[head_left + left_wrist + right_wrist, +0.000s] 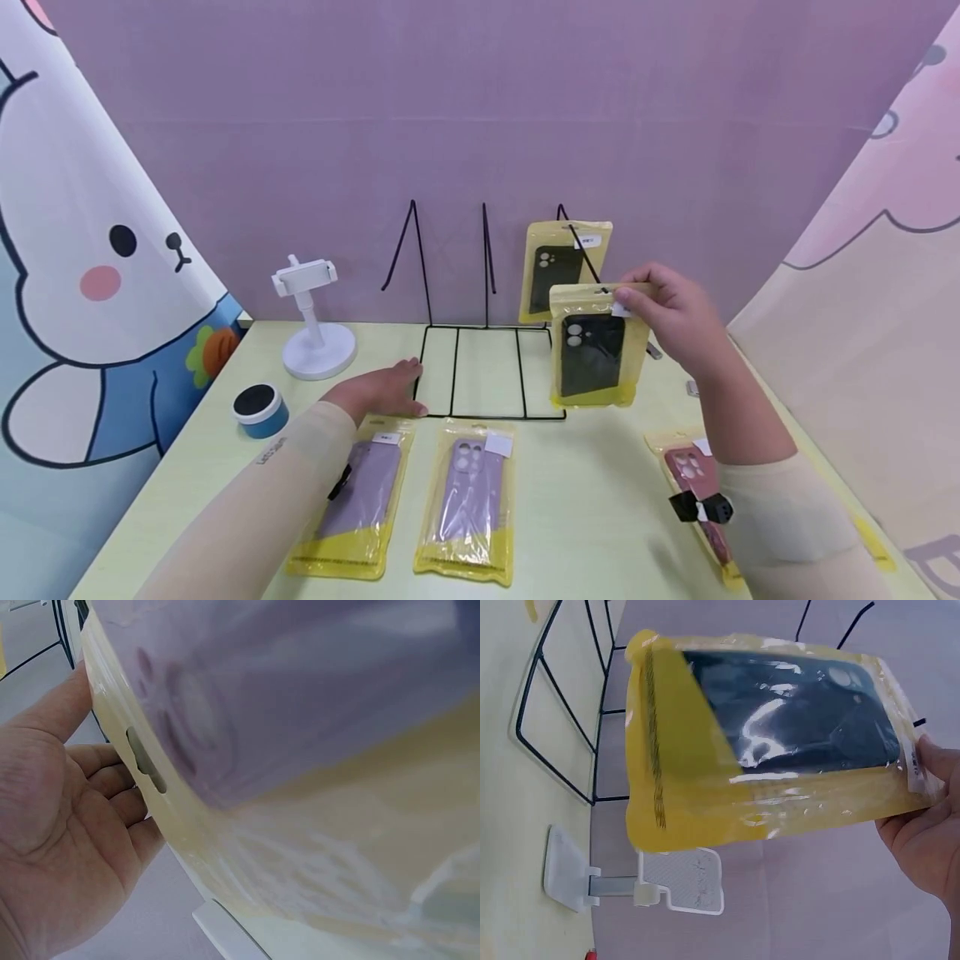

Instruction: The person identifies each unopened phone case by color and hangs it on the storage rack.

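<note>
My right hand point(675, 312) pinches the top right corner of a yellow-edged clear pouch point(592, 350) holding a dark phone case. The pouch hangs upright at the front end of the rack's right hook; in the right wrist view the hook tip point(920, 721) shows by its top edge. Behind it, another pouch point(553, 271) with a dark case hangs on the same hook. My left hand point(384, 390) rests at the left side of the black wire rack point(486, 327), fingers extended and loosely bent. In the left wrist view a pouch point(300, 847) partly hides its fingertips.
Two pouches with purple cases, one left point(367, 483) and one right point(470, 492), lie before the rack. A pouch with a reddish case point(692, 471) lies under my right forearm. A white phone stand point(318, 350) and a blue round tub point(261, 412) stand left.
</note>
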Tool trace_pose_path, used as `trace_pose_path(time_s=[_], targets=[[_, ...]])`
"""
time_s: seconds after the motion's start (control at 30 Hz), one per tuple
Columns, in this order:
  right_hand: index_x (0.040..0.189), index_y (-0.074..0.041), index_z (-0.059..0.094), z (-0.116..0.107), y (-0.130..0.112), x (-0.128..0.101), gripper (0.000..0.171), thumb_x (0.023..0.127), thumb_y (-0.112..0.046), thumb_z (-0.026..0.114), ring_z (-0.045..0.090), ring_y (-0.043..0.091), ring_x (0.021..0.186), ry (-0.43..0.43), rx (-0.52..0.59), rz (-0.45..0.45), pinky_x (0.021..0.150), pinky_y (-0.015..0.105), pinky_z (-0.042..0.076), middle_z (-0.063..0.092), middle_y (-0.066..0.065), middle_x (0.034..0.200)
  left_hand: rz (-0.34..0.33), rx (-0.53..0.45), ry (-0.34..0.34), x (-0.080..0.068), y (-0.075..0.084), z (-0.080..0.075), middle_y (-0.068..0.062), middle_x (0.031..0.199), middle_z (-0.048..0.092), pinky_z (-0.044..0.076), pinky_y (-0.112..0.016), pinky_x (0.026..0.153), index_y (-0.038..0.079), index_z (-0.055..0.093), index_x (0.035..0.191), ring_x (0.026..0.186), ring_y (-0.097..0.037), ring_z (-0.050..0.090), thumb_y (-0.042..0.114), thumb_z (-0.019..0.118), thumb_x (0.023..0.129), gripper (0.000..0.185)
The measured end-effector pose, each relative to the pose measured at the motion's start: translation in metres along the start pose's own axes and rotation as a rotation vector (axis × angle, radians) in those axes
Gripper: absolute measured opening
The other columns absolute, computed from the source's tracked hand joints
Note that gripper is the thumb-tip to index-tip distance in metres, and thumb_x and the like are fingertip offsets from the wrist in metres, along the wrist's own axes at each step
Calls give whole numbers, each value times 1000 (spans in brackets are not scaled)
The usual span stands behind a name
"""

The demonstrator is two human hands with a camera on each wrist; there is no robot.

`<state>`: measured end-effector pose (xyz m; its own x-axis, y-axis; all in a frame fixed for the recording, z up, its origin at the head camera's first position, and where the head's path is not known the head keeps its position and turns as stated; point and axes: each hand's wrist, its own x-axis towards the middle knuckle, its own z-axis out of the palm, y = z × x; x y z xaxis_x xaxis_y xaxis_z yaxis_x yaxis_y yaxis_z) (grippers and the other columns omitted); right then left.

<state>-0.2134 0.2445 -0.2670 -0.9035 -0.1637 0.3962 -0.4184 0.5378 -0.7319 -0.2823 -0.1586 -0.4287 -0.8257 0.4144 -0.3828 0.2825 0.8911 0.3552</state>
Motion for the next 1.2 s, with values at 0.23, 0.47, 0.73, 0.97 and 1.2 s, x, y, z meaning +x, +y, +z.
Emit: trace_pose_path(time_s=[0.23, 0.47, 0.73, 0.97, 1.2], targets=[[108, -10, 62, 4, 10, 11, 34, 95, -42, 62, 55, 16, 72, 15, -33, 104, 62, 26, 49, 62, 5, 89, 6, 8, 8, -2, 1, -1, -16, 165, 6, 13, -51, 122, 6, 15, 157, 152, -35, 8, 47, 63, 93, 91], [111, -13, 61, 7, 12, 24, 43, 92, -52, 62, 53, 22, 82, 18, -84, 125, 65, 28, 46, 58, 3, 94, -2, 6, 13, 0, -2, 1, -15, 165, 7, 15, -51, 122, 6, 16, 158, 152, -35, 8, 49, 64, 92, 92], [111, -12, 58, 11, 18, 42, 52, 90, -59, 58, 49, 22, 83, 20, -111, 135, 67, 33, 44, 54, 4, 97, -15, -3, 5, 0, -2, 1, -14, 165, 6, 13, -51, 123, 8, 14, 158, 152, -34, 7, 48, 64, 92, 92], [114, -10, 56, 13, 22, 57, 57, 90, -62, 57, 47, 23, 83, 33, -130, 146, 68, 36, 42, 53, 6, 97, -20, 12, -1, 1, -3, 2, -12, 166, 4, 13, -50, 123, 10, 13, 159, 153, -32, 6, 52, 63, 91, 94], [110, -11, 54, 15, 26, 66, 55, 90, -62, 57, 46, 23, 81, 51, -119, 161, 64, 34, 42, 50, 6, 93, -22, 5, -6, 2, -1, 1, -12, 166, 4, 13, -50, 123, 10, 13, 158, 152, -32, 6, 51, 64, 91, 94]])
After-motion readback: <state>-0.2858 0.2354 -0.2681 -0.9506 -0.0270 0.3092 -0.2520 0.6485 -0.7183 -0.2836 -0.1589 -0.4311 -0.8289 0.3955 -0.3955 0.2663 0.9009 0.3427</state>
